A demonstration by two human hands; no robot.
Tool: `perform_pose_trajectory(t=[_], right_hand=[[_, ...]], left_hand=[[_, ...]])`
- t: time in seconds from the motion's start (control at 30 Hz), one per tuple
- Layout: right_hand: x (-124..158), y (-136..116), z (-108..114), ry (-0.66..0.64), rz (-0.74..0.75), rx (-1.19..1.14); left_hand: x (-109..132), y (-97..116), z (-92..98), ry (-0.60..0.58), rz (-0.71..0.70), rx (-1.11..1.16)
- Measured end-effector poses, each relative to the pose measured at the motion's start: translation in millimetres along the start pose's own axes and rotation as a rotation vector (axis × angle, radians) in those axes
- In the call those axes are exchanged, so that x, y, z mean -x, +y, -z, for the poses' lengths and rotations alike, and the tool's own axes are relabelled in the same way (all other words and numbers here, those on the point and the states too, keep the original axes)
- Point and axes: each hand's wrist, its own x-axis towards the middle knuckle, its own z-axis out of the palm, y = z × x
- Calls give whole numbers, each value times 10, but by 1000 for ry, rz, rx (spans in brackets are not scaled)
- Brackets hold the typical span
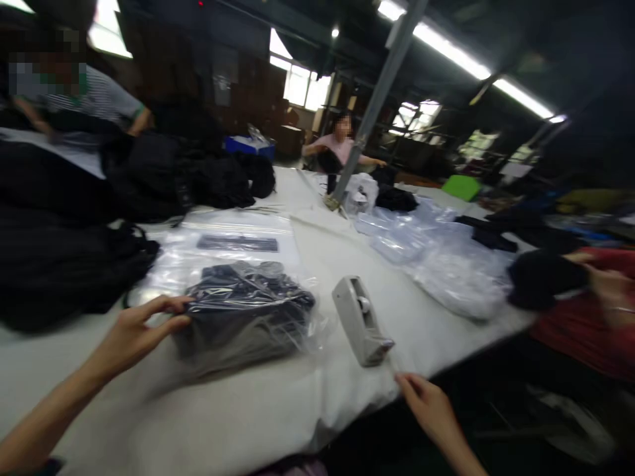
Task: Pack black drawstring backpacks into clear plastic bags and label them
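A clear plastic bag with dark folded cloth inside point(248, 317) lies on the white-covered table point(327, 231). My left hand point(141, 330) pinches its left end between thumb and fingers. To the right of the bag stands a grey tape dispenser point(361, 320), its cutting end toward me. My right hand point(429, 403) is just beyond that end, at the table's front edge, thumb and forefinger pressed together. A faint strip of clear tape seems to run from the dispenser to these fingertips; blur makes it hard to see.
Flat clear bags point(173, 254) lie behind the packed one. Black bundles point(59, 258) pile up at the left. Loose plastic bags point(446, 264) spread at the right, and a metal post point(377, 99) rises at the back. Co-workers are left, behind and right, one in a red garment point(585, 337).
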Motion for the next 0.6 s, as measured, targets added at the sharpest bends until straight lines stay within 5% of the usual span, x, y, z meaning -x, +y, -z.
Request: perform_pose_trajectory(t=[0.07,0.17,0.27,0.37,0.43,0.5,0.6], right_hand=[[-129,-398,92,-21,302,147],[-239,-1386,72,-150,893,160],[-120,-2530,-132,-486,1321,207],[9,-3403,-503,-814,1560,291],[28,-3750,-790,-967,1647,376],[6,-3941,-1064,-1025,1689,515],[-41,-4054,-1394,-930,1720,804]], left_hand=[[-50,181,44,-31,-16,41],[-119,294,81,-31,-18,77],[-111,286,97,-37,-24,109],[-93,251,100,-49,-33,156],[-101,229,102,-51,-40,179],[-118,211,106,-53,-40,192],[-138,188,121,-70,-41,207]])
